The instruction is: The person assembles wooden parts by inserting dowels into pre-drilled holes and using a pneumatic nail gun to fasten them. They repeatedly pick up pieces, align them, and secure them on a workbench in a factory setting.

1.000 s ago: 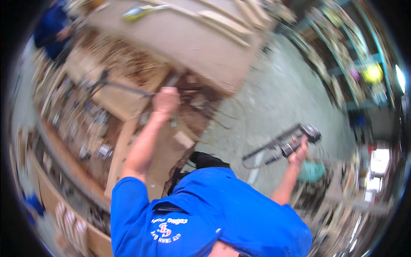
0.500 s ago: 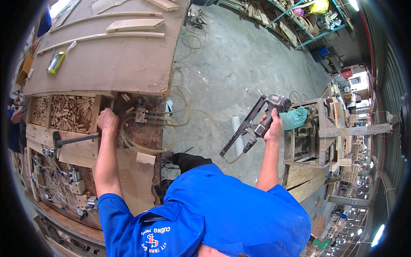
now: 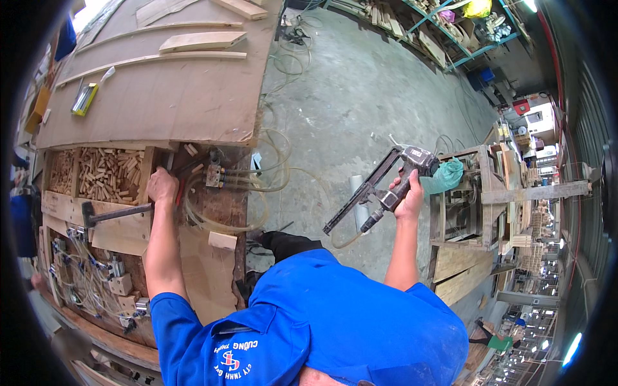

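The right hand, right of centre, is wrapped tight round the handle of a nail gun held over the floor. The left hand, at left, is closed on the hammer handle on the counter. This looks like picking up tools; next calls for lifting clear of looped hoses and a bin of wooden blocks.

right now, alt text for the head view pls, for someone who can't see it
A person in a blue shirt holds a pneumatic nail gun raised in the right hand over a concrete floor. The left hand rests on a wooden workbench by a hammer and a tray of small wooden blocks.
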`<state>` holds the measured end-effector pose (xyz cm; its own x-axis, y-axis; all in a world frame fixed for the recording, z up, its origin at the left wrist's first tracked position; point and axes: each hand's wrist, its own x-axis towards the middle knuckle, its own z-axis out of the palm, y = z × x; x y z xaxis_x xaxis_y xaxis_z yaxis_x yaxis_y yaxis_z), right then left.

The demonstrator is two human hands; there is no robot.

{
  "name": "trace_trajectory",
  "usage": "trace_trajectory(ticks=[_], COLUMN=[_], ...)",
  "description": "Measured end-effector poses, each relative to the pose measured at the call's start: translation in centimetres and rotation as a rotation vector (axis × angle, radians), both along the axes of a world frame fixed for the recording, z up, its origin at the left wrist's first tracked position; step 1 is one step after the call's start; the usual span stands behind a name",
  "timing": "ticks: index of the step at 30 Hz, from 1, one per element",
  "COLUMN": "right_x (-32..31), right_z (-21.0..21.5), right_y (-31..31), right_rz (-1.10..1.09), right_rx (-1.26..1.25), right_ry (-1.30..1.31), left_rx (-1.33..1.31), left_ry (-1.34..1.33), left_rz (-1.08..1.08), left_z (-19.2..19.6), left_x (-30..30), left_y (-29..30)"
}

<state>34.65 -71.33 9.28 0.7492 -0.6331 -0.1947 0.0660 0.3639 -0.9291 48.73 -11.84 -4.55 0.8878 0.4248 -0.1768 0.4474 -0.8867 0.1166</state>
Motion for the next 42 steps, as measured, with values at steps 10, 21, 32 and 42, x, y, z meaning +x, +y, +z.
trace_trajectory(ticks=[10, 21, 32, 42], right_x=[-1.2, -2.0, 0.2, -2.0], right_z=[-1.4, -1.5, -4.9, -8.3], right_y=[-1.1, -1.4, -3.4, -1.4], right_rz=[-0.034, -0.023, 0.030, -0.001], right_rx=[0.095, 0.021, -0.206, -0.036], right_ry=[-0.043, -0.012, 0.362, 0.353], left_rx=[-0.011, -0.068, -0.115, -0.086], left_ry=[-0.017, -0.012, -0.035, -0.052], left_rz=[-0.029, -0.015, 0.070, -0.019], left_z=[-0.2, -0.1, -0.2, -0.3], left_x=[0.5, 0.4, 1.3, 2.0], left_y=[-0.4, -0.9, -0.2, -0.8])
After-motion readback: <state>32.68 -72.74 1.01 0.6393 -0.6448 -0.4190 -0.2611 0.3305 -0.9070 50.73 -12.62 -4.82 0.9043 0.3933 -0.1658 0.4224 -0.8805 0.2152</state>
